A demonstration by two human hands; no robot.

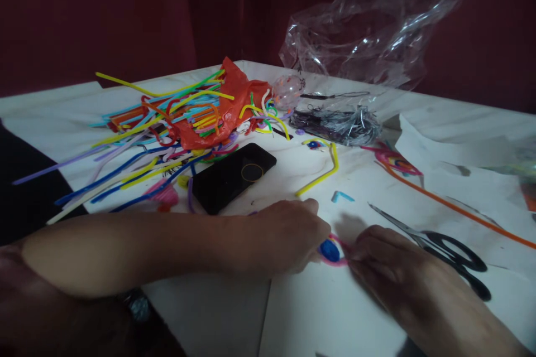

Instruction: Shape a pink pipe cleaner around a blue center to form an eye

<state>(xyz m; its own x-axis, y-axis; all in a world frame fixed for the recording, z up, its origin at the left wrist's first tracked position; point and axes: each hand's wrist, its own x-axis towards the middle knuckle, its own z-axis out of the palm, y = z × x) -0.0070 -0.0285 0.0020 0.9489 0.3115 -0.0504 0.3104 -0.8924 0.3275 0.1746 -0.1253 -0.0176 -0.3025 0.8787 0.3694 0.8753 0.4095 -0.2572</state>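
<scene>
Pipe-cleaner work sits low in the frame, right of centre: a small blue coil ringed in pink (330,251), resting on the white surface (335,318) between two hands. The left hand (288,234) reaches in from the left, fingers bunched together and pinching the coil's left edge. The right hand (385,268) comes in from the lower right, fingers curled and pressed against the pink loop on the other side. Just right of that hand lie black-handled scissors (452,256), blades pointing up-left. Above the hands, a short light-blue scrap (342,196) and a bent yellow pipe cleaner (324,174) lie near a dark phone (234,175). In the upper left spreads a heap of coloured pipe cleaners (138,139) around an orange plastic bag (221,106); a crumpled clear bag (368,28) stands at upper right, and a long orange pipe cleaner (460,209) runs toward the right edge.
</scene>
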